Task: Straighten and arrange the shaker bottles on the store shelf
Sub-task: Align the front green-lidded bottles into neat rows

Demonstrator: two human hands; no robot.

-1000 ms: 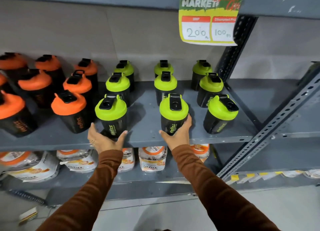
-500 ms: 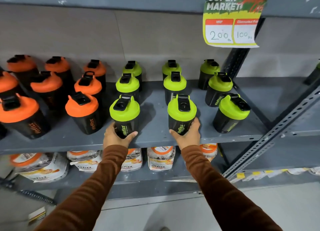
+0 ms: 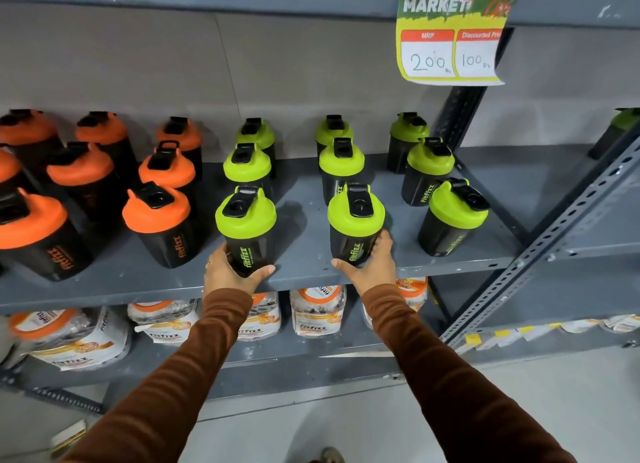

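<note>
A grey metal shelf (image 3: 304,216) is seen carrying rows of black shaker bottles, all stood upright with their long axes vertical. Orange-lidded bottles (image 3: 156,225) are grouped on the left, green-lidded bottles (image 3: 450,216) on the right, three deep from near to far. A price sign (image 3: 450,32) is hung from the shelf above. Packets (image 3: 311,312) are stacked on the lower shelf. The near green bottle on the left (image 3: 246,230) is grasped at its base by the left hand (image 3: 230,272); its cap flap is pointed far-left. The near middle green bottle (image 3: 355,225) is grasped low by the right hand (image 3: 372,266), its flap pointed far.
</note>
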